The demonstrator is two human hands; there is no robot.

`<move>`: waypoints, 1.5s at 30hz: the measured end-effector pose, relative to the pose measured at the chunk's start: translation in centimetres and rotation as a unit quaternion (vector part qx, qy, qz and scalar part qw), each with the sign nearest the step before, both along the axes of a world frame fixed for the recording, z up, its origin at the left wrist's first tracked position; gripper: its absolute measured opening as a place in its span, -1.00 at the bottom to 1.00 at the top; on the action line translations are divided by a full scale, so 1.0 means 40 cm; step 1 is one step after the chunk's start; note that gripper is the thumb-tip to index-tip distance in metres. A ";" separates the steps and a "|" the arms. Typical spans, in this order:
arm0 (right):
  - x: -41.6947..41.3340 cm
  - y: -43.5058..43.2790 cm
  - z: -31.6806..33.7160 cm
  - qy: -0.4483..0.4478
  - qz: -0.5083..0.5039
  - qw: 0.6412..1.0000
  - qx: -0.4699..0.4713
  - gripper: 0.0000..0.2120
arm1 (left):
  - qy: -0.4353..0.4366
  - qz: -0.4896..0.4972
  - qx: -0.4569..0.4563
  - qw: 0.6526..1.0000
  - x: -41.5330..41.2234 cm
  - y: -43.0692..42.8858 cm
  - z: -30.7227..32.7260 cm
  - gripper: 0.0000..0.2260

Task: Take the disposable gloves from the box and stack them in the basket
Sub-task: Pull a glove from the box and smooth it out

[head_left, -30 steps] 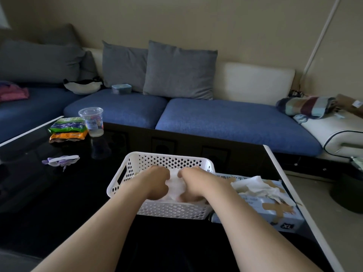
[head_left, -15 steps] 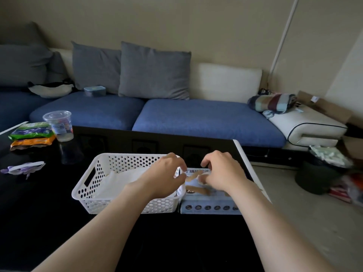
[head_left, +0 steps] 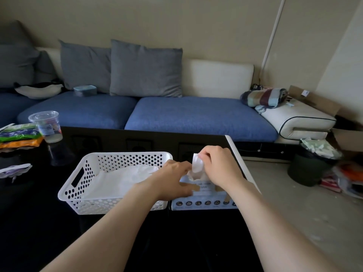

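A white perforated basket (head_left: pixel 82 195) sits on the black table with a flat pile of white gloves (head_left: pixel 125 178) inside. Touching its right side is the pale blue glove box (head_left: pixel 204 203). My right hand (head_left: pixel 220 167) pinches a white glove (head_left: pixel 197 163) that rises out of the box's top opening. My left hand (head_left: pixel 172 181) rests flat on the box top by the basket's right wall, fingers spread, holding the box down.
A clear plastic cup (head_left: pixel 46 126) and snack packets (head_left: pixel 18 135) stand at the table's far left, with a purple-white item (head_left: pixel 13 170) nearer. The table's white right edge (head_left: pixel 235 152) runs just past the box. A blue sofa lies behind; a bin (head_left: pixel 312 163) stands on the floor at right.
Both hands left the basket, where they were pressing gloves down, and moved right to the box. My right hand now has a glove pulled partly up from the opening.
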State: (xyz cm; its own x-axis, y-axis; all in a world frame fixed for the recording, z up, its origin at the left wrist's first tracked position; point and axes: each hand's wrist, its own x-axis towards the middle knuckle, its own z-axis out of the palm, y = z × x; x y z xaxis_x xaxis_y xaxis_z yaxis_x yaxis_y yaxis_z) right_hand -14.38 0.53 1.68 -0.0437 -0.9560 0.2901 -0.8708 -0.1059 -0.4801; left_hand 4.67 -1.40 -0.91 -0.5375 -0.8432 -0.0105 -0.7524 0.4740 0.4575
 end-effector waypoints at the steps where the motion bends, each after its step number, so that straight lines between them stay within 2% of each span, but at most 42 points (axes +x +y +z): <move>1: 0.004 -0.001 -0.001 -0.024 -0.006 1.000 -0.001 -0.76 | 0.002 -0.005 0.006 1.000 0.000 0.001 0.000 -0.43; 4: 0.010 0.000 0.010 -0.121 -0.027 0.992 0.008 -0.68 | 0.018 -0.021 0.010 1.000 0.000 0.005 0.006 -0.35; 7: 0.012 0.008 0.026 -0.252 -0.060 0.965 0.039 -0.60 | 0.042 -0.036 0.023 0.998 0.002 0.004 0.009 -0.34; 12: 0.023 0.025 0.050 -0.390 -0.106 0.914 0.037 -0.67 | -0.008 -0.058 0.023 0.998 0.002 0.003 0.003 -0.39; 20: 0.024 0.014 0.080 -0.436 -0.144 0.863 -0.210 -0.75 | -0.043 -0.073 0.042 0.996 -0.004 0.006 0.008 -0.48; 22: 0.027 0.012 0.085 -0.431 -0.145 0.859 -0.237 -0.74 | -0.014 -0.062 0.058 0.996 -0.004 0.006 0.016 -0.49; 25: 0.030 0.013 0.086 -0.431 -0.133 0.859 -0.243 -0.74 | 0.079 -0.019 0.077 0.994 -0.005 0.008 0.036 -0.49; 28: 0.039 0.012 0.082 -0.427 -0.118 0.872 -0.209 -0.74 | 0.214 0.025 0.120 0.969 0.001 0.017 0.070 -0.53; 31: 0.053 0.008 0.077 -0.453 -0.108 0.872 -0.150 -0.76 | 0.345 0.026 0.176 0.922 0.010 0.026 0.104 -0.67; 34: 0.065 0.004 0.071 -0.502 -0.086 0.858 -0.070 -0.78 | 0.433 0.035 0.237 0.869 0.015 0.027 0.112 -0.57; 36: 0.077 0.009 0.075 -0.527 -0.083 0.845 -0.027 -0.77 | 0.455 0.061 0.213 0.862 0.017 0.027 0.113 -0.48; 40: 0.084 0.002 0.074 -0.598 -0.090 0.795 0.050 -0.73 | 0.455 0.135 0.086 0.876 0.029 0.027 0.117 -0.58; 42: 0.078 0.002 0.072 -0.634 -0.063 0.765 0.097 -0.61 | 0.456 0.156 0.059 0.874 0.041 0.026 0.125 -0.57; 43: 0.073 0.004 0.073 -0.638 -0.044 0.758 0.124 -0.50 | 0.460 0.160 0.052 0.872 0.045 0.027 0.130 -0.56; 45: 0.068 0.013 0.078 -0.613 0.005 0.774 0.158 -0.36 | 0.463 0.166 0.044 0.870 0.051 0.033 0.141 -0.57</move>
